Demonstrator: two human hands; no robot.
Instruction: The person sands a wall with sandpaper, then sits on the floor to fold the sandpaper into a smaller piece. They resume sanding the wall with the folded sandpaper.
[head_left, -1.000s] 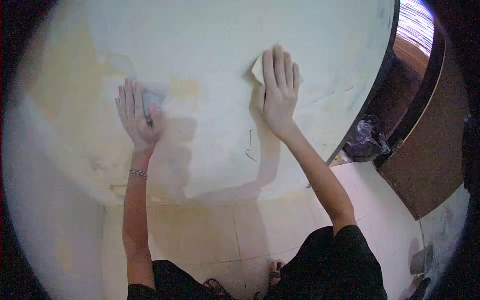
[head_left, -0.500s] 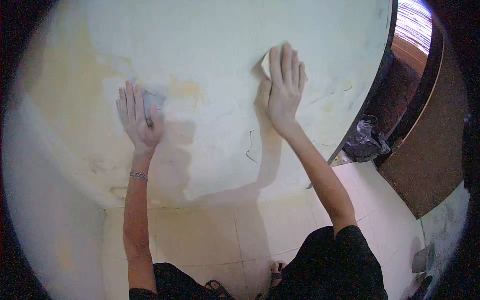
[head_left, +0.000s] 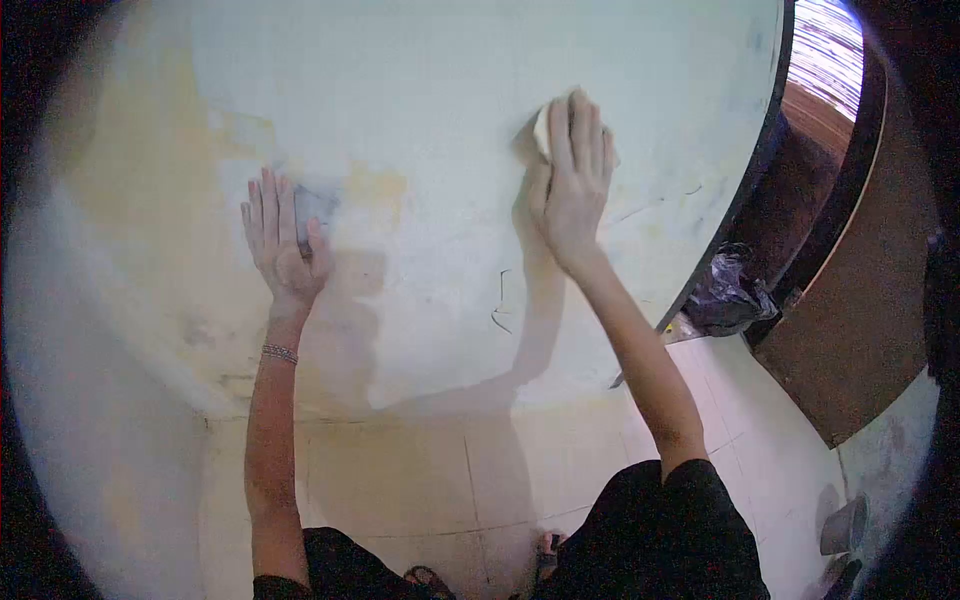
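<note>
My left hand (head_left: 285, 240) lies flat against a patchy white and yellow wall (head_left: 440, 220), fingers stretched upward and thumb apart. A bluish-grey patch (head_left: 318, 205) shows on the wall between that thumb and the fingers. Higher and to the right, my right hand (head_left: 575, 185) presses a pale, flat pad (head_left: 543, 132) to the wall. Only the pad's edges show past the fingers, so its kind is hidden. The wrist of the left arm carries a bracelet (head_left: 279, 353).
Below the wall runs a light tiled floor (head_left: 420, 470), where my sandalled feet stand. To the right are a dark-edged opening, a crumpled dark plastic bag (head_left: 733, 290) and a brown door panel (head_left: 850, 340). A grey container (head_left: 843, 527) sits low at the right.
My right hand with the pad has slid slightly to the right along the wall. The left hand stays flat in nearly the same spot, while the whole view has shifted a little.
</note>
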